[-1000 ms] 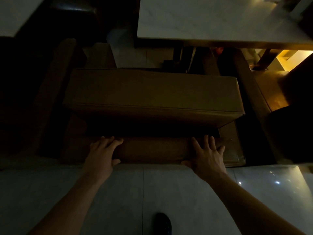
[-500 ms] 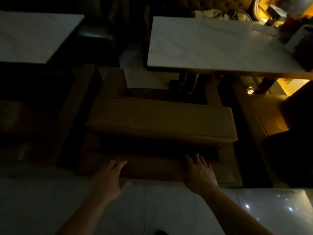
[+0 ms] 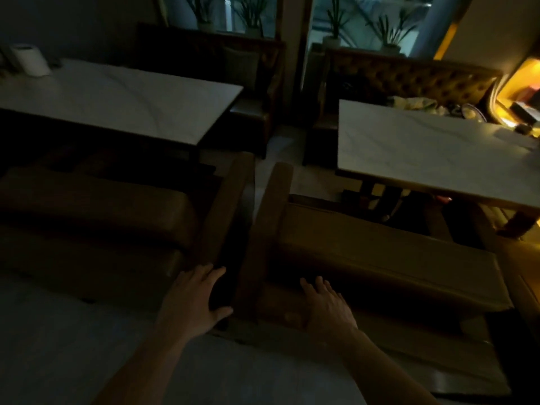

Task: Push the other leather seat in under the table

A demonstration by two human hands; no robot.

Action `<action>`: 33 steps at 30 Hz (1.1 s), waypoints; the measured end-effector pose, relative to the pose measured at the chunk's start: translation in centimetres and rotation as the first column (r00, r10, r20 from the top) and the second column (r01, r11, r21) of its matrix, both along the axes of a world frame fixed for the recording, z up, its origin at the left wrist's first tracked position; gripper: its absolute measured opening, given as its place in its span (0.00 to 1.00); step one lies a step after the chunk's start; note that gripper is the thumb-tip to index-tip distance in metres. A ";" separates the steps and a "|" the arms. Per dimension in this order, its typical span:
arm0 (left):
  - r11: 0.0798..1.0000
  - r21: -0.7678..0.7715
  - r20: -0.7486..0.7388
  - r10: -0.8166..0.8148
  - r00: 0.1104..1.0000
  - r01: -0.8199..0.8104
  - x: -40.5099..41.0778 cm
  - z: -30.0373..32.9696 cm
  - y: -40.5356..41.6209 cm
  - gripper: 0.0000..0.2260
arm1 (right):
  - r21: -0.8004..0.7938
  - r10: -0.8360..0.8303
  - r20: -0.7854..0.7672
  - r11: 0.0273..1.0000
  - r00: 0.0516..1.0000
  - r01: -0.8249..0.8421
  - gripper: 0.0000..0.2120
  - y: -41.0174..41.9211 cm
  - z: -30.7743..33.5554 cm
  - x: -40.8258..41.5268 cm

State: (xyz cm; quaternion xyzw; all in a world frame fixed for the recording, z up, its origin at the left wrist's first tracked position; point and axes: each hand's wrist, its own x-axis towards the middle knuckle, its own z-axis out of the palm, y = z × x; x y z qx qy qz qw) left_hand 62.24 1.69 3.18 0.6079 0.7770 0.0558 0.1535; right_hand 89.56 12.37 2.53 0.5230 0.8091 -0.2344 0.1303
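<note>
- Bench (image 3: 388, 258) on the right – padded seat, wooden side board (image 3: 263, 238) at its left end; sits just in front of the person, seat running off to the right under the right table (image 3: 432, 159).
- Right hand (image 3: 327, 311) – fingers straight and a bit spread, palm down on the near top edge of the bench back, close to its left end. Flat contact, no curl round anything; looks like a push/steady hold rather than a grab, as far as I can judge.
- Left hand (image 3: 193, 299) – also flat, fingers together-ish, thumb out to the right. Lies at the dark gap betw. the two benches, by the right end of the left bench (image 3: 96, 217). Too dark to tell if it truly touches the wood or hovers just above.
- Two benches stand side by side, narrow gap betw. them, each facing its own table – so the hands straddle that gap.
- Left table (image 3: 122, 100) – pale top, paper roll (image 3: 30, 59) at its far left corner.
- Right table has clutter at its far right end, lit by a yellow lamp; details too blurred.
- Far benches and potted plants (image 3: 336, 21) by the window behind.
- Room v. dim overall.
</note>
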 end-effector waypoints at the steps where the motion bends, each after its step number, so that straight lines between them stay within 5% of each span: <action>1: 1.000 0.018 0.007 0.002 1.000 -0.002 -2.0 0.3 -0.7 0.39 | 0.006 0.009 -0.006 1.000 1.000 -0.009 0.45 -0.7 0.5 -2.1; 11: 0.986 0.097 0.011 0.132 0.991 -0.132 -21.5 1.9 -9.8 0.38 | 0.044 0.147 -0.044 0.988 0.988 -0.145 0.43 -7.2 3.1 -23.2; 23: 0.951 0.086 -0.039 0.300 0.953 -0.296 -41.3 -3.0 -17.7 0.37 | 0.053 0.229 -0.022 0.972 0.973 -0.228 0.41 -8.7 -2.8 -44.3; 33: 0.971 0.073 -0.045 0.231 0.972 -0.228 -57.3 -7.3 -13.1 0.33 | 0.069 -0.021 0.148 0.998 0.989 0.011 0.45 -5.3 -9.1 -52.8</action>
